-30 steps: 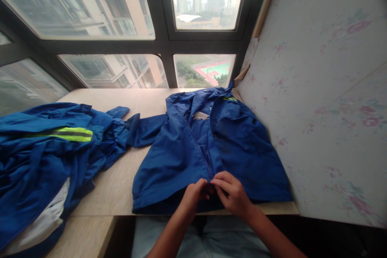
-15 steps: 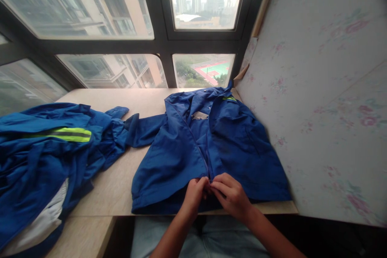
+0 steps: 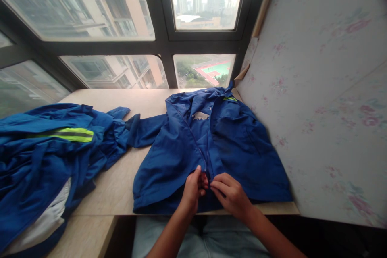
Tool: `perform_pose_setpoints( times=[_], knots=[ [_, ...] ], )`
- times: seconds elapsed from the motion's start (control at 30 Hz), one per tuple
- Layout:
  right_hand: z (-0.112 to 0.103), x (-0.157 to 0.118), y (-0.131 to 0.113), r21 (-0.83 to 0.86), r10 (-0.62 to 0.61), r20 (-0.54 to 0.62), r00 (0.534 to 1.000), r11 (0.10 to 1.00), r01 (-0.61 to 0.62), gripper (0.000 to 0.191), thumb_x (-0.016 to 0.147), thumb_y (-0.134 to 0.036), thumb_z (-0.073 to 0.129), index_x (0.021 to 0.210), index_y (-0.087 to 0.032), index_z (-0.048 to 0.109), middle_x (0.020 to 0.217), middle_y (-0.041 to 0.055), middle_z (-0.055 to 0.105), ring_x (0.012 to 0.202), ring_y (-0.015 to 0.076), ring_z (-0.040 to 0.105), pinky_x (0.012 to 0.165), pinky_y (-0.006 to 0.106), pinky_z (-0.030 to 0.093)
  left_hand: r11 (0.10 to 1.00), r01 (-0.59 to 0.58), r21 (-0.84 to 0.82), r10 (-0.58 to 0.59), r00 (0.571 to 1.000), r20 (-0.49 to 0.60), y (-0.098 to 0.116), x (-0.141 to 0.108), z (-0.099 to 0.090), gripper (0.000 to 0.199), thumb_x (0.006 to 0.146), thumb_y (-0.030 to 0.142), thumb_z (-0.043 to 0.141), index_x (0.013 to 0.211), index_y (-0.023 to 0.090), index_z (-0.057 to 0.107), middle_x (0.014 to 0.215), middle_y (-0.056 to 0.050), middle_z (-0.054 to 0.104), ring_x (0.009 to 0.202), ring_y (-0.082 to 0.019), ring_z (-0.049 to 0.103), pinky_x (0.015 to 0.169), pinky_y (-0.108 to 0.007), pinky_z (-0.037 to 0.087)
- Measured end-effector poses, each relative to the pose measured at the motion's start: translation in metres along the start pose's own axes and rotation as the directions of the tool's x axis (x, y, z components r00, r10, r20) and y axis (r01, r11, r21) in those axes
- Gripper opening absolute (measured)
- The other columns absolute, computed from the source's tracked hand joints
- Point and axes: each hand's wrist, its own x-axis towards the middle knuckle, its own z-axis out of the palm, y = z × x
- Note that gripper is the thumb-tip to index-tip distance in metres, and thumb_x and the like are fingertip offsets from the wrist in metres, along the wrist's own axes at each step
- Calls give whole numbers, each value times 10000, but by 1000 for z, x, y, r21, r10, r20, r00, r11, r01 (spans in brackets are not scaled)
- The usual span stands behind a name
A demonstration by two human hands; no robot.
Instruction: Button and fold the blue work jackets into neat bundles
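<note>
A blue jacket (image 3: 178,157) lies spread before me, its front parted and its hem toward me. My left hand (image 3: 194,187) is at the lower corner of the left front panel, thumb on top of the cloth edge and fingers curled below it. Close beside it, my right hand (image 3: 231,193) pinches the bottom of the right front edge, at the lower end of the zipper (image 3: 208,161). The small zipper parts between my fingertips are too hidden to make out.
A second blue garment (image 3: 99,149) with a yellow-green reflective stripe lies crumpled at the left on the pale ledge (image 3: 111,193). Dark-framed windows (image 3: 165,44) stand behind, and a flowered wall (image 3: 317,109) rises at the right.
My left thumb has lifted off the zipper end and moved slightly up and left along the panel edge, with the fingers loosening. My right hand keeps its pinch in the same place.
</note>
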Motion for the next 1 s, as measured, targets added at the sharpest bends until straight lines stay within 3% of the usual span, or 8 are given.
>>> perform_pose_setpoints(
  times=[0.17,0.43,1.0],
  knots=[
    [-1,-2,0,-23,15,-10,1000,1000,-16,142,938,-118,559,976,-199,669,909,64,658,824,183,607,741,316,524,998,7,67,-8,1000,6,1,-2,-3,375,719,499,636,659,129,618,580,-24,593,504,-97,512,487,-209,298],
    [0,0,0,-39,9,-12,1000,999,-9,151,937,-117,560,968,-206,678,910,61,657,822,180,610,739,307,520,969,-8,247,6,1000,12,-9,-3,-5,409,707,539,624,604,143,623,533,-28,590,495,-121,515,512,-246,305],
    [-2,-1,0,-62,2,3,1000,998,-2,191,946,-122,531,989,-217,691,897,66,664,810,183,624,734,312,538,856,-76,511,109,993,-34,-6,-5,-8,451,749,525,621,450,186,610,447,-40,568,463,-154,480,538,-278,349]
  ],
)
